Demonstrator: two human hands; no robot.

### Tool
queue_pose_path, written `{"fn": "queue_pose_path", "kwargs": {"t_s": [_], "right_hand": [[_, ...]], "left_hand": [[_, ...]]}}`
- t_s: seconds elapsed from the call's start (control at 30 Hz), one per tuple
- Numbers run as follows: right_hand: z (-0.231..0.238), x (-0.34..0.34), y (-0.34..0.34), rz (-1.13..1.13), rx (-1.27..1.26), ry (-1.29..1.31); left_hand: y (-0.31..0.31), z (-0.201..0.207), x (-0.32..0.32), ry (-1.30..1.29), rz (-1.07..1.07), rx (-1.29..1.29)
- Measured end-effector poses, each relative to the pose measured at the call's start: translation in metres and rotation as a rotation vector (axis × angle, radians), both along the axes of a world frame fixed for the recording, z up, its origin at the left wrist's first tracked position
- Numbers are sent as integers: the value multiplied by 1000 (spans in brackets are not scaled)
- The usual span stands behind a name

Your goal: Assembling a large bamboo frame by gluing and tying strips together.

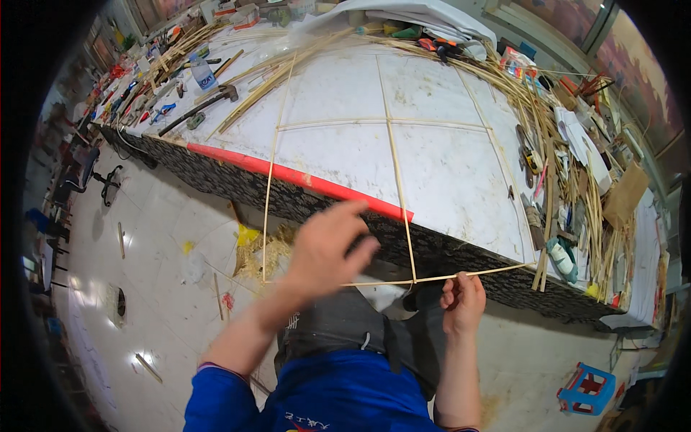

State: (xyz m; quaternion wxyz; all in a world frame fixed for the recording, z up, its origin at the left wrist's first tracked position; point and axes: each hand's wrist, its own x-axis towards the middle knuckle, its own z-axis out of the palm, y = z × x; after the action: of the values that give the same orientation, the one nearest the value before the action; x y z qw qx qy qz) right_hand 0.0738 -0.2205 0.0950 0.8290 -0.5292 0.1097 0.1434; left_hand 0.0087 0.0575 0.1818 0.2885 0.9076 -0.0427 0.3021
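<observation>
A lattice (389, 120) of thin, pale strips sits in the middle of the view, its far part over the white top of the bench and its near end reaching past the edge, in front of the person. Long strips run from top to bottom, with one crosspiece over the bench and another, the near strip (504, 271), just above the person's lap.

The right hand (464, 299), right of lower centre, pinches that near strip between thumb and fingertips. The left hand (332, 241), near the centre, is raised in front of the lattice, thumb apart from loosely bent fingers; it's a bit blurred, and I can't tell whether it touches anything.

A red strip (309, 182) lies slantwise along the front edge of the bench (338, 155), beneath the lattice. In the upper left, a hammer (229, 92) rests near a clear bottle (203, 74), beside more loose strips. Tools and bundled strips crowd the bench's right side. Dark patterned cloth (245, 192) hangs down the front.

On the pale floor (173, 237), shavings (253, 261) lie left of centre, and a blue and red stool (586, 389) stands at lower right.
</observation>
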Motion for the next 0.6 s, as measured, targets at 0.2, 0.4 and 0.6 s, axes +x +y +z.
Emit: {"fn": "queue_pose_path", "kwargs": {"t_s": [0.2, 0.4, 0.6], "right_hand": [[16, 4, -9, -78, -16, -44], [38, 12, -14, -69, -35, -82], [41, 20, -32, -80, -72, -101]], "left_hand": [[145, 3, 67, 263, 324, -142], [263, -46, 89, 481, 656, -166], [259, -48, 120, 601, 445, -938]]}}
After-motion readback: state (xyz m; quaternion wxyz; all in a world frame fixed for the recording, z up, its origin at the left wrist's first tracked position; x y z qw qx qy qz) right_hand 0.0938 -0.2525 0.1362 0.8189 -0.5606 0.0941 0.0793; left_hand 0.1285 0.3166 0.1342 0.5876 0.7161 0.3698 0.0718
